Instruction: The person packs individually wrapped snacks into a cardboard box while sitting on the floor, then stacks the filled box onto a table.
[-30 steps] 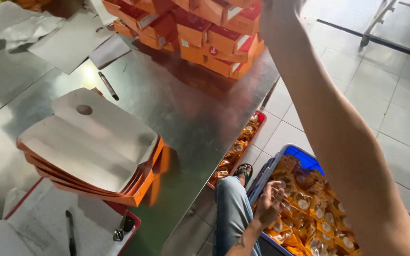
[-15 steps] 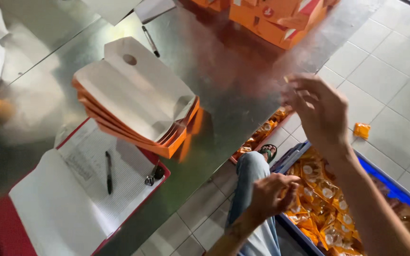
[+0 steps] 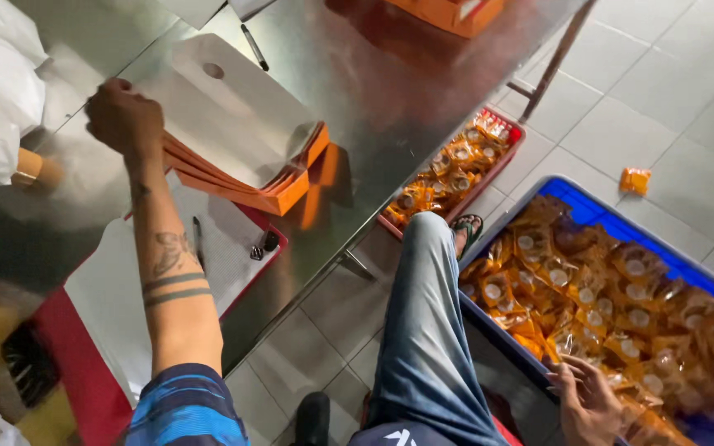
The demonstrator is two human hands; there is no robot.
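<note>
On the steel counter (image 3: 390,107), the left hand (image 3: 124,120) is laid on the edge of a stack of flat box blanks (image 3: 241,140), white on top with orange edges, fingers curled round the top sheets, so a blank looks to be getting picked up but nothing is lifted clear yet. Down by the floor, the right hand (image 3: 590,405) is rested at the near rim of a blue crate (image 3: 613,223), fingers loosely spread over the orange snack packets (image 3: 621,289); whether a packet is actually gripped can't be told. Judging from that, it's early-to-middle going: the crate is pretty much full, a red tray (image 3: 502,161) under the counter is loaded with more packets, and only a few made-up orange boxes (image 3: 448,12) can be seen at the far edge. Plenty of blanks are left to fold. One stray packet (image 3: 635,180) is lying on the tiles, well apart from the crate.
</note>
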